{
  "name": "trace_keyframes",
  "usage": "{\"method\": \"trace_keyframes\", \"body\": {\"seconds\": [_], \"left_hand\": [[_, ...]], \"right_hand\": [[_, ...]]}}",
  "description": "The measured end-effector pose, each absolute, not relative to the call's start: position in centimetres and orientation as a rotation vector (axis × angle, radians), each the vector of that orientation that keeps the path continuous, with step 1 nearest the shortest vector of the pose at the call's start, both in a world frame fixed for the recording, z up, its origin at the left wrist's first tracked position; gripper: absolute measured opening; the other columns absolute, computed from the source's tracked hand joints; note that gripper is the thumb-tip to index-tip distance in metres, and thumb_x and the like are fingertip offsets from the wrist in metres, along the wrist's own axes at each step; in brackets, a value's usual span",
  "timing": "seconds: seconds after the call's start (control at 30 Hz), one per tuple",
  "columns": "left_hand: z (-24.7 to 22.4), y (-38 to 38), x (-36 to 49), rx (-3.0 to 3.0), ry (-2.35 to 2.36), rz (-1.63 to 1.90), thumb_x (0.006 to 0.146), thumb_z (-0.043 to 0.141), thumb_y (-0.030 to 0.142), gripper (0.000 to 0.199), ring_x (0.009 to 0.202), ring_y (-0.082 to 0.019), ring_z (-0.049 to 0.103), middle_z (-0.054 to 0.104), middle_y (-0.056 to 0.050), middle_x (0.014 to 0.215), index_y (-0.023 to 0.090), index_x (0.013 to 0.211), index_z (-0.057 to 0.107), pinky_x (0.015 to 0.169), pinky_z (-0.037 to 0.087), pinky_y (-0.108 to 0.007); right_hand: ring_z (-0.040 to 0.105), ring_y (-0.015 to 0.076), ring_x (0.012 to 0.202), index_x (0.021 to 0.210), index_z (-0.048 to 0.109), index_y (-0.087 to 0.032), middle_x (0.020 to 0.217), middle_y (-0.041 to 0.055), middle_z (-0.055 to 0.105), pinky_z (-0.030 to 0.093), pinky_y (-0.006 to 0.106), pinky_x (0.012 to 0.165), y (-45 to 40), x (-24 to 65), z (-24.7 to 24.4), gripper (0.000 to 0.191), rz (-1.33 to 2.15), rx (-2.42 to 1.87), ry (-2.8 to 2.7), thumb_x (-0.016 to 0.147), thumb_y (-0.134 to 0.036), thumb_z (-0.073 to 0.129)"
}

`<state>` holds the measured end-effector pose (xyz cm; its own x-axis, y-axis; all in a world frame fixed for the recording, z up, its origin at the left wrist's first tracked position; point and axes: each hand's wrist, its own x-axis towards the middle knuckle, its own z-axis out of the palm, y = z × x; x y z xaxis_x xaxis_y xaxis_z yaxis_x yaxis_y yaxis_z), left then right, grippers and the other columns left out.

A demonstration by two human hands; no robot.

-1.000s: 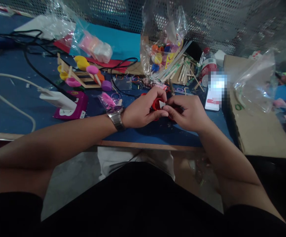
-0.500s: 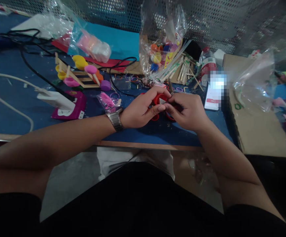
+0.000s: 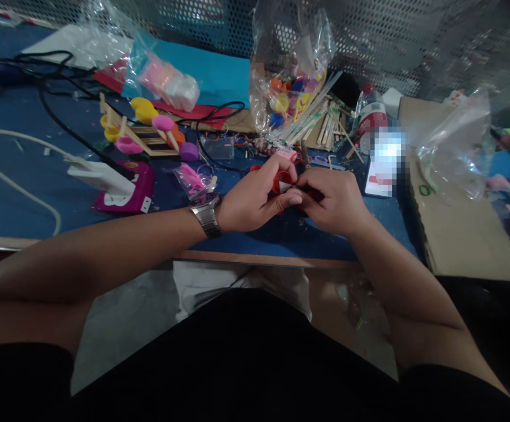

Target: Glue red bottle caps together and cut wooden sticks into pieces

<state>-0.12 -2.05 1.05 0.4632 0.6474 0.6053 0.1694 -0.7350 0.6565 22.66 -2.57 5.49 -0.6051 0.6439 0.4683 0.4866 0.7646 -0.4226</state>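
Observation:
Over the front middle of the blue table, my left hand [image 3: 257, 202] curls its fingers and thumb around a small red round piece [image 3: 281, 177]. A white bit shows inside its opening; its exact kind is unclear. My right hand [image 3: 336, 199] meets the left at the fingertips, its thumb and forefinger pinched by the red piece's right edge. What lies between those fingertips is hidden. More red shows partly behind and below the hands. Left of my watch wrist lies a small clear bag of pink pieces [image 3: 192, 179].
A wooden-stick frame with coloured cups [image 3: 143, 133] stands at left, near a purple power adapter [image 3: 134, 190] with cables. Behind are wooden sticks [image 3: 326, 126] and a clear bag of coloured pieces [image 3: 276, 105]. A bottle [image 3: 371, 114], phone [image 3: 378, 179] and cardboard [image 3: 452, 234] are at right.
My hands have drawn slightly closer together, and the left thumb has shifted right. The red piece has tilted, and less red shows below the hands.

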Motion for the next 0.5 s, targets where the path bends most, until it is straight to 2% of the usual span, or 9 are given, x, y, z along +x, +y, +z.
{"method": "trace_keyframes", "body": {"seconds": [0.23, 0.37, 0.5], "left_hand": [[1.32, -2.22, -0.09, 2.118, 0.670, 1.219, 0.109, 0.062, 0.073, 0.051, 0.080, -0.017, 0.067, 0.070, -0.004, 0.104, 0.024, 0.119, 0.056, 0.079, 0.055, -0.034], [1.29, -2.18, -0.07, 2.127, 0.684, 1.253, 0.108, 0.061, 0.075, 0.052, 0.086, -0.018, 0.067, 0.071, -0.007, 0.111, 0.025, 0.122, 0.057, 0.082, 0.058, -0.036], [1.14, -1.99, -0.16, 2.120, 0.733, 1.267, 0.102, 0.067, 0.080, 0.061, 0.097, -0.022, 0.069, 0.071, -0.010, 0.121, 0.025, 0.127, 0.058, 0.089, 0.060, -0.039]], "right_hand": [[0.052, 0.0183, 0.067, 0.086, 0.069, -0.023, 0.075, 0.0028, 0.065, 0.039, 0.036, 0.070, -2.40, 22.86, 5.85, 0.053, 0.327, -0.933, -2.347, 0.111, -0.070, 0.058], [0.048, 0.0171, 0.065, 0.086, 0.067, -0.023, 0.074, 0.0024, 0.063, 0.036, 0.036, 0.068, -2.24, 22.99, 5.90, 0.051, 0.306, -0.899, -2.348, 0.112, -0.065, 0.056], [0.052, 0.0172, 0.067, 0.090, 0.067, -0.022, 0.075, 0.0022, 0.062, 0.037, 0.036, 0.068, -2.37, 23.21, 6.09, 0.050, 0.325, -0.842, -2.311, 0.116, -0.062, 0.051]]}}
